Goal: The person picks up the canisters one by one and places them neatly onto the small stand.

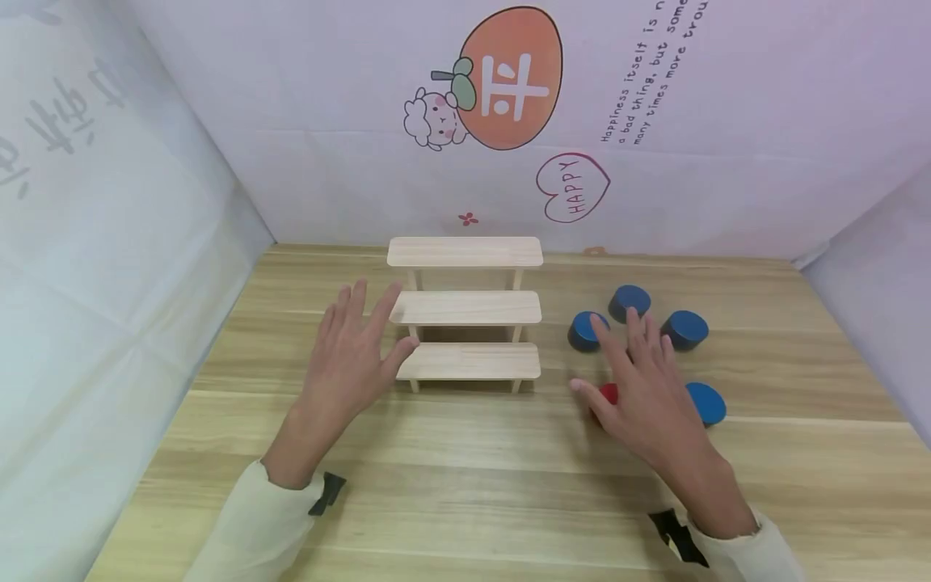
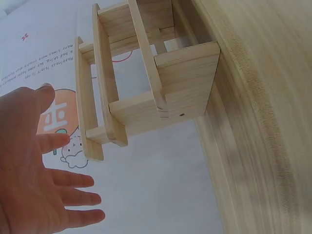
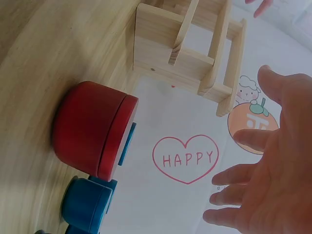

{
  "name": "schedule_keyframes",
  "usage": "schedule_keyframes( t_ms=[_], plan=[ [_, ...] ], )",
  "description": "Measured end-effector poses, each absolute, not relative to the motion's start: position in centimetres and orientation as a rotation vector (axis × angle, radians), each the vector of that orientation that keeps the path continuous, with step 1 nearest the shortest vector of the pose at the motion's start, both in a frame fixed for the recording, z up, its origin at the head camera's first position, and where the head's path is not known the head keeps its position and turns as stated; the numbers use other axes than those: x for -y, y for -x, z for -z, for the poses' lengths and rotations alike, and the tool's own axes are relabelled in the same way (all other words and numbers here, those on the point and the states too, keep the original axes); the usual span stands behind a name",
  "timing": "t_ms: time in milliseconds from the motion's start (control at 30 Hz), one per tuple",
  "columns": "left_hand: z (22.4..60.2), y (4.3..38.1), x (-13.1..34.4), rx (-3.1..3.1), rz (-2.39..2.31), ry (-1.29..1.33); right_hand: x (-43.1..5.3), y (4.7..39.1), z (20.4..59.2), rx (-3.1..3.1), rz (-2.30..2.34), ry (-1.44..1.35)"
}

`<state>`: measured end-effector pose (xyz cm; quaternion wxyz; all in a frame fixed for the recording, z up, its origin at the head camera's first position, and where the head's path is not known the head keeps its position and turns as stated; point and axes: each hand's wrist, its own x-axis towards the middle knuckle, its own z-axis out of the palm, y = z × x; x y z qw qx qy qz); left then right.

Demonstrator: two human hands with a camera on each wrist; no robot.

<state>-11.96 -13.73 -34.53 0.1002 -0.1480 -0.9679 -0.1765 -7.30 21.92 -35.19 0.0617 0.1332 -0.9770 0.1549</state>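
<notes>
A three-tier wooden shelf stand (image 1: 465, 307) stands at the back middle of the table. My left hand (image 1: 345, 360) hovers at its left side with fingers spread, holding nothing; the thumb overlaps the lowest tier in the head view. On the right, my right hand (image 1: 647, 396) hangs above a group of round tins, its fingers extended and the palm bare. A red lidded tin (image 3: 92, 126) is partly hidden under it in the head view. Several blue tins surround that hand, among them one at the back (image 1: 629, 301), one at the right (image 1: 685, 330) and a nearer one (image 1: 707, 403).
The wood-grain table (image 1: 465, 485) meets a white printed cloth (image 1: 327, 186) behind the stand. Another white cloth (image 1: 109, 283) hangs along the left side. Pale sleeves with dark straps cover both wrists.
</notes>
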Motion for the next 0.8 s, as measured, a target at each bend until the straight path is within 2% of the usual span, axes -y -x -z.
schedule_keyframes(
  t_ms=[800],
  plan=[
    [34.3,13.4,13.3,2.622,0.517,0.566,-22.8,6.5,35.6,2.871,-0.539,-0.416]
  ],
)
